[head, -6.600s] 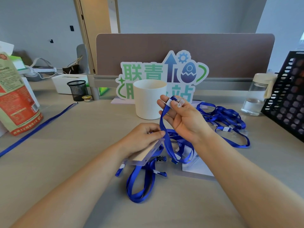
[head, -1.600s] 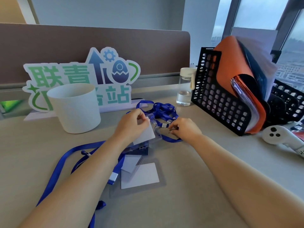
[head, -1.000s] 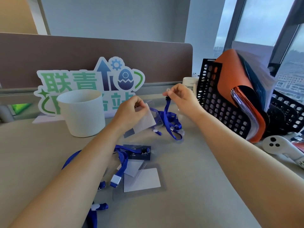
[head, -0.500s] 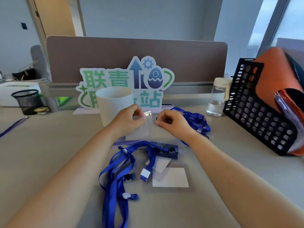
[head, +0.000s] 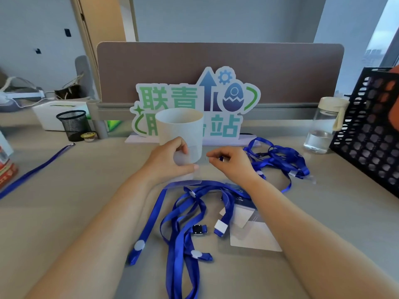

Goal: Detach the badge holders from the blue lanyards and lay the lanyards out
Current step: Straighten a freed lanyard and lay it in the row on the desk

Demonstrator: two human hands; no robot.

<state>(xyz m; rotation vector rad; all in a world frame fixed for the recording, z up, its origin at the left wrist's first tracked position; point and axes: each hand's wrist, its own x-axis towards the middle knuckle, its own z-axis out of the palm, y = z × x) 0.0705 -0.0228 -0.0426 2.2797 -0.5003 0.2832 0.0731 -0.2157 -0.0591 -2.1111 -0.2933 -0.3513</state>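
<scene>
Badge holder [head: 190, 158], transparent, edges indistinct.

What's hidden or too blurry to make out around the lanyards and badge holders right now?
Head view only:
1. What the right hand pinches: too small, blurred.
2. Whether the clear badge holder in the left hand is detached: see-through, blurred.
3. Flat badge holders: partly under the right forearm.
4. Near lanyards: cut off by the bottom edge.
</scene>
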